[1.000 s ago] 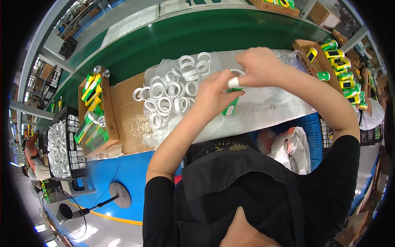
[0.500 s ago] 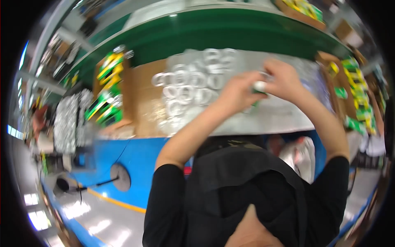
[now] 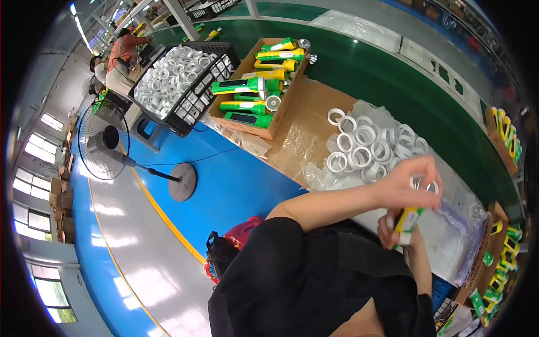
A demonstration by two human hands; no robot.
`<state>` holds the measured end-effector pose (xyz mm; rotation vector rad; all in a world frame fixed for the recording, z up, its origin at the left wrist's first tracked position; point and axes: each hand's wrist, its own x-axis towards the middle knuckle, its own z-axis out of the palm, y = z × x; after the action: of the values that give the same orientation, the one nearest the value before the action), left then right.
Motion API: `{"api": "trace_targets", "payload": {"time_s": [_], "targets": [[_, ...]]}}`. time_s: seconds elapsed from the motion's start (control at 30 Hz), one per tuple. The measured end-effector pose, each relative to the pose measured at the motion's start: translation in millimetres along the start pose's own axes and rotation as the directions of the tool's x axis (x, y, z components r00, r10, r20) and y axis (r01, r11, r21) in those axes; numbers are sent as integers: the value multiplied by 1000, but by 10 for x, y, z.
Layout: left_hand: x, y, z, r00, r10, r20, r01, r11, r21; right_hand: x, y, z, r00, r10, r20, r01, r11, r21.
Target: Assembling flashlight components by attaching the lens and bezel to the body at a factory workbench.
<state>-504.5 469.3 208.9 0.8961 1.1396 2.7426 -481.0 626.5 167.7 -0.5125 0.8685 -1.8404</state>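
Note:
My left hand (image 3: 409, 182) is closed around a white plastic ring (image 3: 431, 189), its fingers pinching the rim. Just below it, close to my body, my right hand (image 3: 387, 231) grips a yellow and green flashlight (image 3: 407, 219) that stands tilted with its upper end near the ring. I cannot tell whether ring and flashlight touch. Left of my hands, a pile of similar white rings (image 3: 365, 135) lies on clear plastic and a flattened cardboard sheet (image 3: 306, 132) on the table.
A carton of flashlights (image 3: 275, 126) stands at the left end of the table, beside a black crate (image 3: 188, 112) heaped with white rings. Another flashlight carton (image 3: 477, 269) is at the right. A pedestal fan (image 3: 182, 181) stands on the blue floor. Two people (image 3: 123, 53) are far left.
The view has swung left, bringing the fan and crate into sight. My hands, formerly together over the table, now sit nearer my body, left above right, with a white ring in the left.

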Motion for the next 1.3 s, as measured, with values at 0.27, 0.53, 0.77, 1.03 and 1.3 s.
{"api": "trace_targets", "payload": {"time_s": [0.27, 0.53, 0.77, 1.03, 1.3], "targets": [[-109, 1122, -673, 952, 256, -170, -67, 712, 699, 1033, 127, 31, 892, -451, -33, 341, 718, -607], [69, 2716, -2525, 971, 29, -237, 212, -565, 798, 874, 120, -267, 869, -378, -320, 77, 742, -666], [-288, 2878, -3320, 956, 66, -286, 276, -539, 796, 743, 129, -353, 812, -462, -356, 76, 690, -720], [-1214, 3305, -3064, 713, -132, -689, 537, -528, 657, 729, -34, -294, 771, -518, -369, 81, 655, -751], [-944, 3288, -2593, 921, 243, -303, 387, -501, 774, 793, -152, -64, 842, -529, -108, 197, 488, -850]]}}
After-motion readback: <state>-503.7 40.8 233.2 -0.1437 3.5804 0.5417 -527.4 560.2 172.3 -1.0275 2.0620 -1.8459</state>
